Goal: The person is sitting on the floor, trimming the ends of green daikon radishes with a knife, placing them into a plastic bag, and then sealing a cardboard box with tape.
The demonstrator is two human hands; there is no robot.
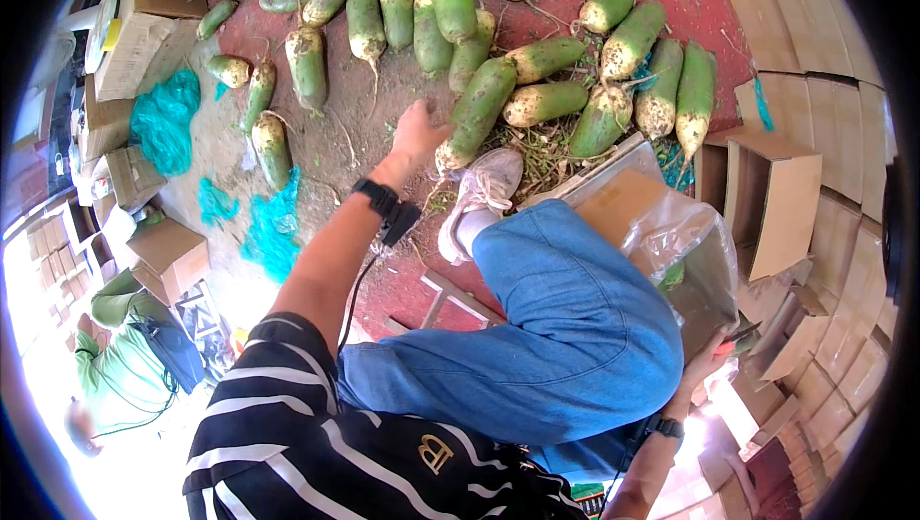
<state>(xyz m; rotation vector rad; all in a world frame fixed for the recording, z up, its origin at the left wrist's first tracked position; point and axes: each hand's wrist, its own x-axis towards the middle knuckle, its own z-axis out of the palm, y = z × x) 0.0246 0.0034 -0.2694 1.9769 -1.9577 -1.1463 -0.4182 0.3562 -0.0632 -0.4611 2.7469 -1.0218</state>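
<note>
My left hand (418,133) reaches over the floor with its fingers apart, holding nothing. Just right of its fingertips lies a large green radish (476,110), tilted, its pale root end near my shoe. Whether the fingers touch it, I cannot tell. Low on the right, beside my knee, my right hand (707,361) is closed around a small knife (744,333) with a reddish handle and a dark blade. The knife is partly hidden. Close to that hand stands a box lined with a clear plastic bag (704,242), with something green inside.
Many more green radishes (364,22) lie across the far floor, with leaf and root scraps (546,156) among them. Teal plastic bags (165,122) lie at left. Stacked cardboard boxes (843,127) line the right; an open carton (171,256) stands left, near another person (125,357) in green.
</note>
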